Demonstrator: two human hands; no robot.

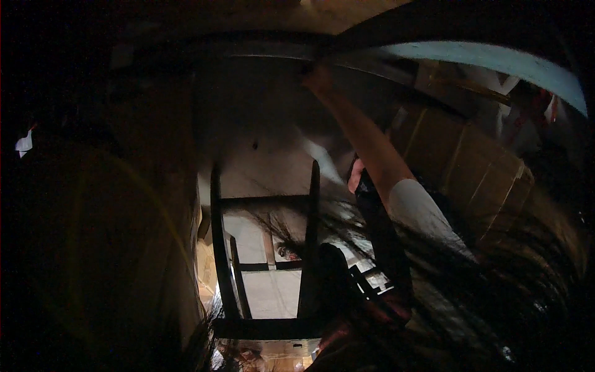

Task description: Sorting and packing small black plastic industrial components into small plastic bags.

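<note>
My right arm, in a white sleeve (421, 208), stretches up and away across the middle. At its end my right hand (318, 79) is closed in deep shadow against a dark curved edge (248, 51). Its fingers are mostly hidden, and what they hold cannot be made out. I cannot identify my left hand. A small patch of bare skin (355, 175) shows beside the forearm, next to dark cloth; whether it is a hand or a foot is unclear. Nearer stands a dark stool-like frame (308, 239) with long legs and crossbars.
Brown cardboard (465, 158) stands to the right, with pale seams. A tall brown panel (149, 229) fills the left side in shadow. A pale blue curved strip (496, 59) crosses the upper right. Loose dark hair strands (496, 266) cover part of the lower right.
</note>
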